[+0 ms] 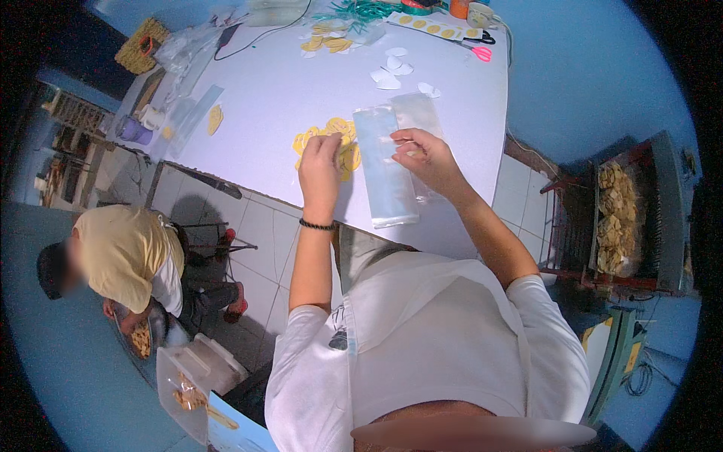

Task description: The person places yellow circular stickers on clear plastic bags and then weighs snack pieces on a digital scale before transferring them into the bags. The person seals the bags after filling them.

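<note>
My left hand (320, 169) is over a heap of round yellow stickers or labels (350, 158) on the white table (254, 113); whether its fingers hold one is hidden. To its right lies a stack of clear plastic bags (385, 186), long side running away from me. My right hand (425, 157) is at the right edge of this stack, fingers bent, with something small and yellowish near the fingertips; its grip is unclear. Another clear plastic bag (418, 113) lies partly under my right hand. White paper pieces (388, 79) are scattered beyond the bags.
Pink-handled scissors (481, 53), a sticker sheet (429, 26), a cup (480, 15) and green ribbon strands (361, 14) are at the far edge. More yellow labels (215, 119) lie left. A co-worker (130, 254) bends over a bowl at left, near a plastic bin (197, 361). A rack (615, 220) stands right.
</note>
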Available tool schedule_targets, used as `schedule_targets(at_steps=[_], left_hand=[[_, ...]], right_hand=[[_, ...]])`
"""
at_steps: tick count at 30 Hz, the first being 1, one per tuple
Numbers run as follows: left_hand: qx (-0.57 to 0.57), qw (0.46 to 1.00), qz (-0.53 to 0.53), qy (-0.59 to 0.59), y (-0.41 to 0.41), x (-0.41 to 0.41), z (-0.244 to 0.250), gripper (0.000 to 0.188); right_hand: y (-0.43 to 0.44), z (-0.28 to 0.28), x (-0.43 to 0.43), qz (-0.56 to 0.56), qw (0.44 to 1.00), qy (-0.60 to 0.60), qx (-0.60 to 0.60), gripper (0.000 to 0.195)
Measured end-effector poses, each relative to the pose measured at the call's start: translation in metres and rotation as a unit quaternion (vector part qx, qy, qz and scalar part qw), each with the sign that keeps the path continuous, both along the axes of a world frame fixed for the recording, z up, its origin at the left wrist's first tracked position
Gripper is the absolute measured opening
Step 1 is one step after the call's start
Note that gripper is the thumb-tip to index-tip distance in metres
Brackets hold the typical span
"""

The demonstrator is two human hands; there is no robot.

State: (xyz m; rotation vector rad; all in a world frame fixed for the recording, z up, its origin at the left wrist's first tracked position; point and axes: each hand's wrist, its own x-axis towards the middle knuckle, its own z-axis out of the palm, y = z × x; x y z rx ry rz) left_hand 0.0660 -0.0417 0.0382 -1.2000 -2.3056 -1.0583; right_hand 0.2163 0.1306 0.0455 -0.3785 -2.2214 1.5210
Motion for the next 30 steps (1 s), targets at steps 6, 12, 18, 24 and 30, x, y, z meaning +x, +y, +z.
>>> schedule_targets(at_steps=[6,12,18,24,30], left_hand=[[0.151,0.984,-0.090,0.042,0.006,0.062,0.032,0.028],[0.196,0.972,-0.100,0.083,0.008,0.068,0.035,0.032],[0.167,0.975,-0.082,0.125,0.003,0.069,0.035,0.033],[0.144,0.973,-0.077,0.166,-0.002,0.067,0.042,0.032],[0.127,0.979,-0.091,0.131,-0.004,0.066,0.048,0.027]], right_hand=[[-0.019,0.021,0.001,0.087,0.923,0.147,-0.343,0.035],[-0.026,0.037,0.007,0.094,0.913,0.149,-0.369,0.034],[-0.025,0.041,0.008,0.100,0.911,0.149,-0.371,0.032],[-0.024,0.042,0.006,0.088,0.924,0.135,-0.347,0.031],[-0.024,0.043,0.003,0.080,0.931,0.140,-0.328,0.026]])
